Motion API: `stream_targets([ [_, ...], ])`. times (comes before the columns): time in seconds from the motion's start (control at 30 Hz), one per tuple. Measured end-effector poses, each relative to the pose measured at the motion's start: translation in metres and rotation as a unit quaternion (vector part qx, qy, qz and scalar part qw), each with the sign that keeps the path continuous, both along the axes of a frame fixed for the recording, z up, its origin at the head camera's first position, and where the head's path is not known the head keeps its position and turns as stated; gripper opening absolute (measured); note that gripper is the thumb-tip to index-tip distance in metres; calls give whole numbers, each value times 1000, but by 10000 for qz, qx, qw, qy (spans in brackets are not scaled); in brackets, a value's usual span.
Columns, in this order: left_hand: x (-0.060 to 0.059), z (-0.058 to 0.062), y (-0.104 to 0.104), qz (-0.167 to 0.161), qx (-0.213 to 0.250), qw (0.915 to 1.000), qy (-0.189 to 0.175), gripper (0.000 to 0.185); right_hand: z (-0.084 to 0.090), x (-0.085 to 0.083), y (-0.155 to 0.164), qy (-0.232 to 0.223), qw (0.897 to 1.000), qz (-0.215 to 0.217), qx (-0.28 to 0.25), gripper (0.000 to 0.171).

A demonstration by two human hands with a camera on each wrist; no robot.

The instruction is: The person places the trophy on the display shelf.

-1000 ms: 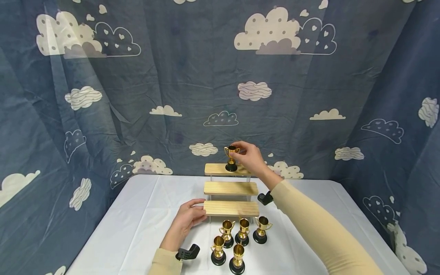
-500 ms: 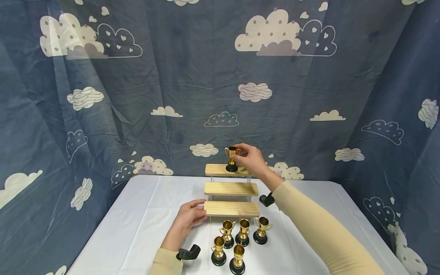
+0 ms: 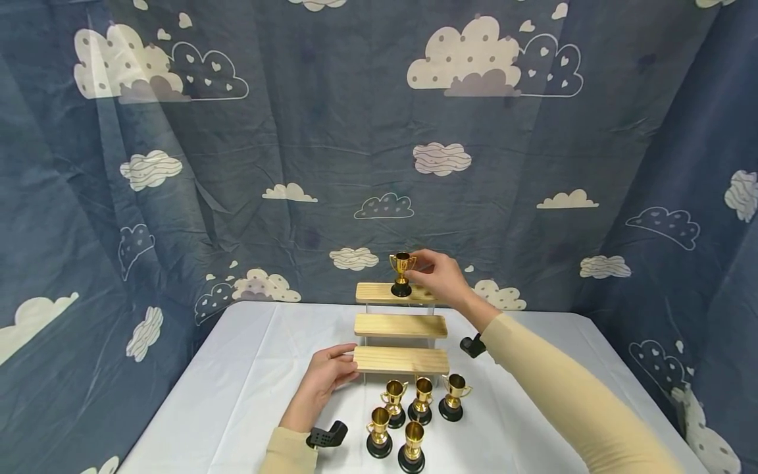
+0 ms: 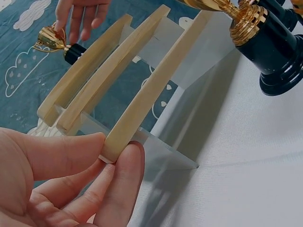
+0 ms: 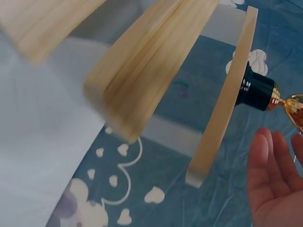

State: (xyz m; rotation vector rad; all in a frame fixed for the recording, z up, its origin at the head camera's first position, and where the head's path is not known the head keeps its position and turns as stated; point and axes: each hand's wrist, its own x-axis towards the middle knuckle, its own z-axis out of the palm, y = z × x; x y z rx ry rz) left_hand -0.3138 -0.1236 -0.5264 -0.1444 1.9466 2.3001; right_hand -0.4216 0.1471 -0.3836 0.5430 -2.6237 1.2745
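Observation:
A three-step wooden display stand (image 3: pixel 401 360) with clear side panels stands on the table. My left hand (image 3: pixel 322 378) pinches the left end of its lowest shelf between thumb and fingers, seen close in the left wrist view. On the top shelf a small gold trophy cup (image 3: pixel 402 268) stands upright on its black base (image 5: pixel 259 92). Beside it, on the right, is my right hand (image 3: pixel 443 278), its fingers loosened and slightly bent. The right wrist view shows the fingers (image 5: pixel 259 153) apart from the cup's stem, holding nothing.
Several more gold trophy cups (image 3: pixel 412 447) with black bases stand upright in front of the stand. A white cloth (image 3: pixel 254 368) covers the table. Behind hangs a blue curtain (image 3: pixel 331 131) with a cloud print. A black wrist camera (image 3: pixel 328 435) sits on the left wrist.
The right hand has let go of the trophy cup on the top shelf and drawn slightly to the right. The cup stays put, and the left hand keeps its grip on the stand.

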Motion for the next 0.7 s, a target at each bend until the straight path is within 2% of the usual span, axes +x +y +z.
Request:
stream_targets([
  [0.47,4,4,4,127,-236,9996,24,51,7,15,24,-60,9985,12,548,43],
  [0.7,3,5,5,163,-244,9996,-15,51,11,31,29,83,9962,140,850,42],
])
